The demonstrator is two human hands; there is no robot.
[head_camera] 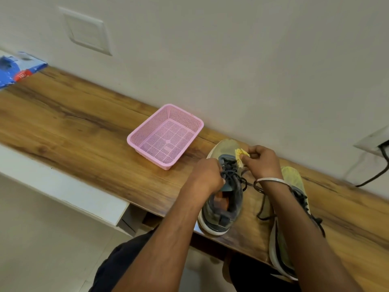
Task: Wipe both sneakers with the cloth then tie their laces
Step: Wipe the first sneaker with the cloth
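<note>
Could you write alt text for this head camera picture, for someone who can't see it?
Seen from above, a person's left hand grips the dark laces of a sneaker on a wooden shelf while the right hand pinches a small yellow cloth over its toe. A second sneaker lies right; an empty pink basket sits left.
</note>
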